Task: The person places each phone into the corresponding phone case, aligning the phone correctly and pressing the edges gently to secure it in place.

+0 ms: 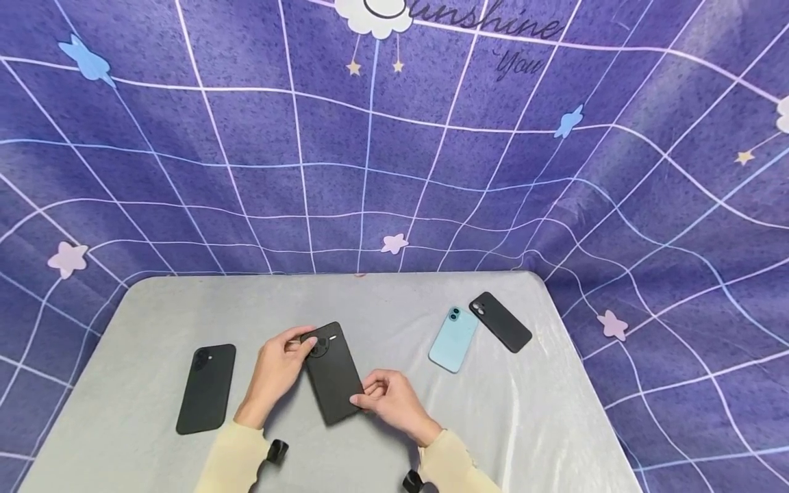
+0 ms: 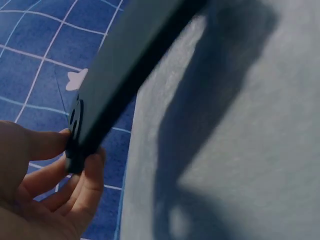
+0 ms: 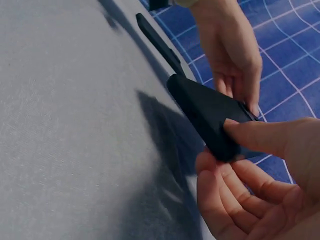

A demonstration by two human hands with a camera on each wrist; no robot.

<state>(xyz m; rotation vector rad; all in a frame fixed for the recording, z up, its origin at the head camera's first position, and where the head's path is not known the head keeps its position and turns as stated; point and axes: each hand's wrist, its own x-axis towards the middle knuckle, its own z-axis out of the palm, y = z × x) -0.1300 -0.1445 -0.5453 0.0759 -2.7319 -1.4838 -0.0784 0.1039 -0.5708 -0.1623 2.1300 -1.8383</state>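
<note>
Both hands hold a black phone (image 1: 333, 383) with a round camera ring near one end, raised above the grey-covered table. My left hand (image 1: 279, 366) pinches its upper left corner, the thumb beside the camera ring. At the lower right corner, my right hand (image 1: 394, 400) grips the edge between thumb and fingers. In the left wrist view the phone (image 2: 115, 85) appears tilted, its shadow falling on the cloth. The right wrist view shows the thumb on the back of the phone (image 3: 202, 107) and the fingers underneath.
Left of my hands lies another black phone (image 1: 207, 390). To the right are a light blue phone (image 1: 454, 340) and a black phone case (image 1: 502, 323), close together. The grey tablecloth (image 1: 394, 301) ends at a purple gridded curtain (image 1: 333, 185) behind and beside it.
</note>
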